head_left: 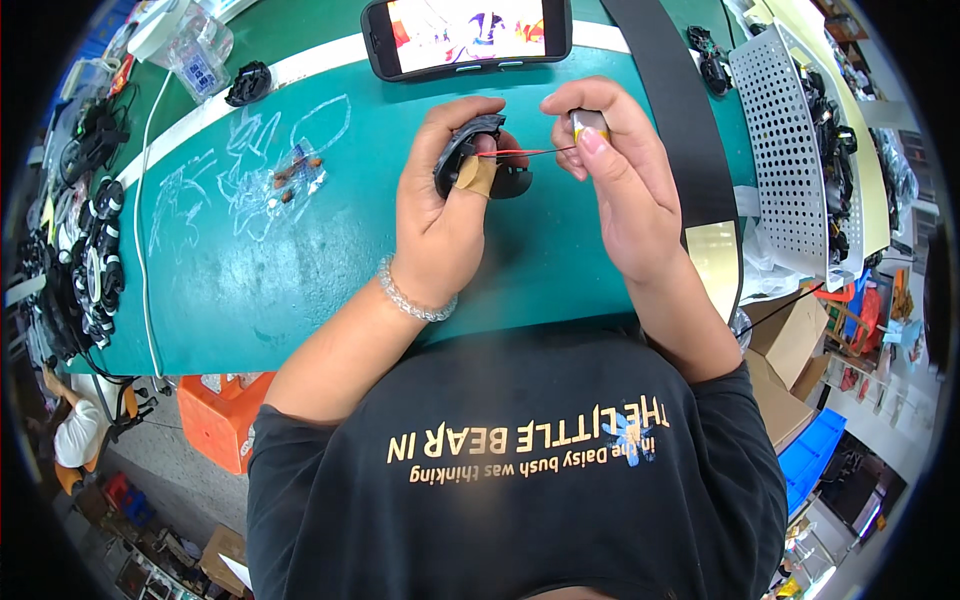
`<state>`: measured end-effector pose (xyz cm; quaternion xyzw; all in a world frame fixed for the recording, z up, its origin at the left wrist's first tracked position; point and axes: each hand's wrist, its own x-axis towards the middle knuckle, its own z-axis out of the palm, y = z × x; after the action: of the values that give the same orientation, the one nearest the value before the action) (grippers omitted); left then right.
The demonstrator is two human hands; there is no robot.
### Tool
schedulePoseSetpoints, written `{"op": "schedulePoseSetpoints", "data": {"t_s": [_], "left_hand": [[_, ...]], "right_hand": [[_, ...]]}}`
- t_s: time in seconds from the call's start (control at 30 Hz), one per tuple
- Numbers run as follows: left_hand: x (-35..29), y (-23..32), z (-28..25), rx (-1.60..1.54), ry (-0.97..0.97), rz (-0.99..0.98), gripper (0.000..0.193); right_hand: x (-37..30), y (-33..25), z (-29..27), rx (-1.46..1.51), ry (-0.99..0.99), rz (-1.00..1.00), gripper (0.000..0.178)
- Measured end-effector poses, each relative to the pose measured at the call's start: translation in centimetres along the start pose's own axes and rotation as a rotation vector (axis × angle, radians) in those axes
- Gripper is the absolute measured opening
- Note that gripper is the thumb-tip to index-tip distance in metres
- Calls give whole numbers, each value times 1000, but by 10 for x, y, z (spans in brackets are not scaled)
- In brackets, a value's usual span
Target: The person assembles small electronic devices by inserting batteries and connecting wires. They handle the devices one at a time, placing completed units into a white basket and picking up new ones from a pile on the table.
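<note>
My left hand (438, 235) is closed around a curved black plastic housing (515, 182), above the green table. A beige covering (475, 177) wraps its thumb, which presses on the housing's inside. Red and black wires (525, 153) run from the housing across to my right hand (640, 205). Pinched between its thumb and fingers is a small silver battery (588, 121) with a yellow edge. The wires look stretched nearly straight between the two hands. What lies under the left thumb is hidden.
A phone (470, 68) stands at the back with its screen lit. To the right is a white perforated basket (790, 160) of black parts, beside a black strip (690, 120). Bundled cables (95, 265) lie left; a small bag of brown pieces (298, 178) is nearer. An orange stool (222, 425) stands below.
</note>
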<state>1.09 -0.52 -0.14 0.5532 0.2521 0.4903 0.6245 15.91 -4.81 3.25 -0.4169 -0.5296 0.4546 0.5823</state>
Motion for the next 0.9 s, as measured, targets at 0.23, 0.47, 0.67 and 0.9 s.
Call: {"op": "schedulePoseSetpoints", "data": {"t_s": [0.23, 0.47, 0.67, 0.9], "left_hand": [[0, 4, -2, 22, -6, 75, 25], [0, 4, -2, 34, -23, 103, 24], [0, 3, -3, 90, -8, 104, 23], [0, 1, -2, 139, -1, 72, 23]], "right_hand": [[0, -4, 7, -119, 47, -66, 37], [-3, 0, 2, 82, 15, -73, 42], [-6, 6, 0, -55, 70, -144, 33], [-7, 2, -3, -353, 59, -308, 19]]}}
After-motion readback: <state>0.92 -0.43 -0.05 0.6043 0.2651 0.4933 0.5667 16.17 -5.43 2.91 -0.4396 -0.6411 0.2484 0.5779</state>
